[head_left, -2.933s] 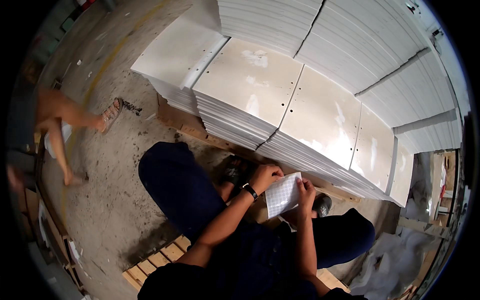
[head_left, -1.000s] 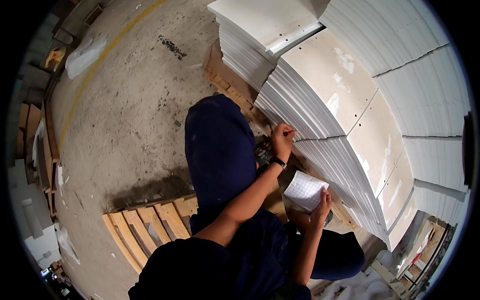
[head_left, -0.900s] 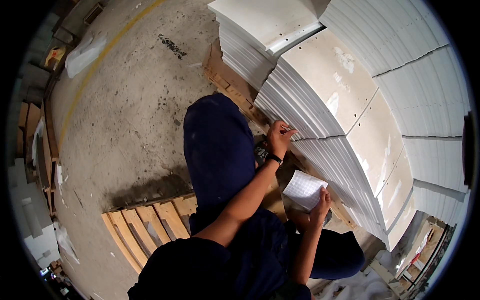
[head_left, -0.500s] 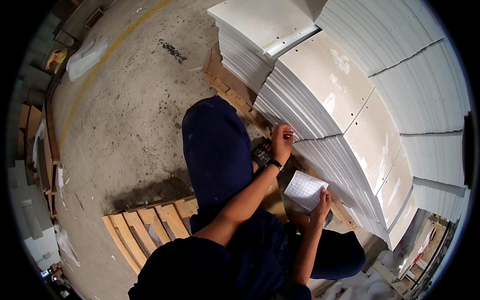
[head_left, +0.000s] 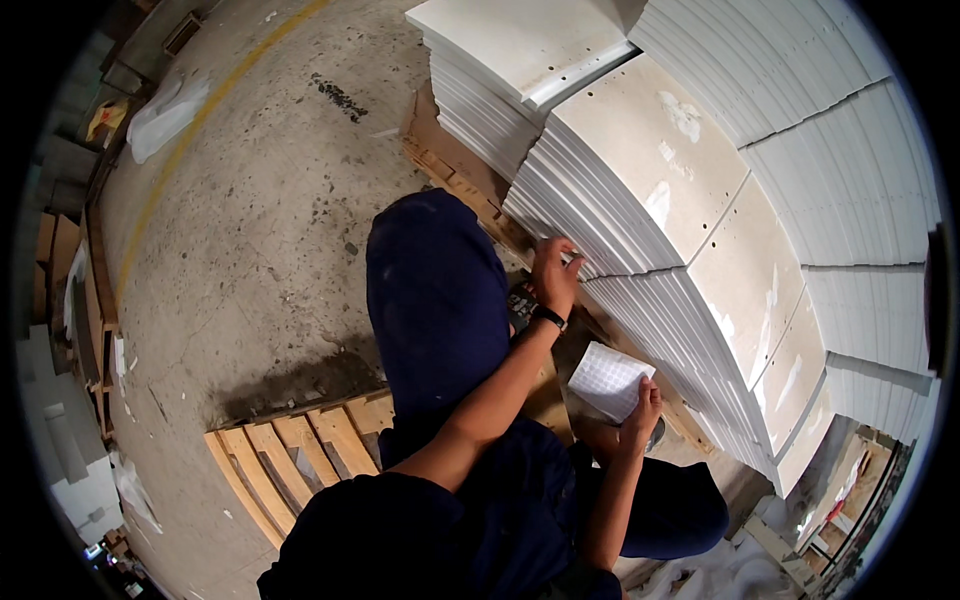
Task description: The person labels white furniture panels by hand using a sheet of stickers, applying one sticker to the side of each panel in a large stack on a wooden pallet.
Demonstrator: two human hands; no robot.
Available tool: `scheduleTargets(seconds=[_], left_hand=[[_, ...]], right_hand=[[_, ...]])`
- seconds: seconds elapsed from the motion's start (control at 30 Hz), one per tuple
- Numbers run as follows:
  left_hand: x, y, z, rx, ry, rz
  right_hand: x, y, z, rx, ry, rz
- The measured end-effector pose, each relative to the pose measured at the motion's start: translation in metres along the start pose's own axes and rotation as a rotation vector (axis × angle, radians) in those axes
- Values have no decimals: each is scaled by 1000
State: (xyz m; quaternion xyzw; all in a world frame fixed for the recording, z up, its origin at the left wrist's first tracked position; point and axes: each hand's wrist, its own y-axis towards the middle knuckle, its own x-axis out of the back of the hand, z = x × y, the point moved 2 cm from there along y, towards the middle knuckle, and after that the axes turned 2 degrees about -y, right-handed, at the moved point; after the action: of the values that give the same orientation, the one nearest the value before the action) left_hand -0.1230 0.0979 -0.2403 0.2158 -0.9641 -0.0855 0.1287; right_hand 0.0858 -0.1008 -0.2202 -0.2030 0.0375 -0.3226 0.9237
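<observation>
My right hand point(head_left: 642, 411) pinches the corner of a white sheet point(head_left: 610, 382), printed with a fine grid like a sheet of small labels. Beside the stack of white panels point(head_left: 640, 190), my left hand point(head_left: 556, 272) has its fingertips closed at the panels' edges, low on the near side. A small pale bit seems to show between those fingertips, too tiny to name. A dark band point(head_left: 549, 317) circles the left wrist. The stacked panels have pale tops with small dark holes and white smears.
The stack rests on a wooden pallet point(head_left: 462, 190). Another slatted pallet point(head_left: 290, 450) lies under me at the left. More panel stacks point(head_left: 860, 170) rise at the right. Concrete floor point(head_left: 270, 220) with a yellow line stretches left. Plastic wrap point(head_left: 165, 125) lies beyond that line.
My left hand has moved slightly up and left along the panel edges, its fingers turning toward the stack. The right hand and the sheet stay almost still.
</observation>
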Motion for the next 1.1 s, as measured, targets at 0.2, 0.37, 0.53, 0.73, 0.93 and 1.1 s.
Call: scheduleTargets(seconds=[0.2,0.37,0.53,0.73,0.93,1.1], left_hand=[[-10,-11,50,257,-167,-44],[-20,-19,45,630,-682,-183],[-23,-27,18,453,-771,-99],[-23,-27,22,483,-760,-47],[-28,-22,29,485,-770,-31],[-30,-24,27,518,-737,-27]], right_hand=[[-5,4,-5,19,-28,21],[2,7,-9,19,-42,-21],[1,0,-4,14,-35,-11],[-1,-2,-2,25,-53,16],[-1,0,-3,32,-85,9],[0,0,-2,32,-61,28]])
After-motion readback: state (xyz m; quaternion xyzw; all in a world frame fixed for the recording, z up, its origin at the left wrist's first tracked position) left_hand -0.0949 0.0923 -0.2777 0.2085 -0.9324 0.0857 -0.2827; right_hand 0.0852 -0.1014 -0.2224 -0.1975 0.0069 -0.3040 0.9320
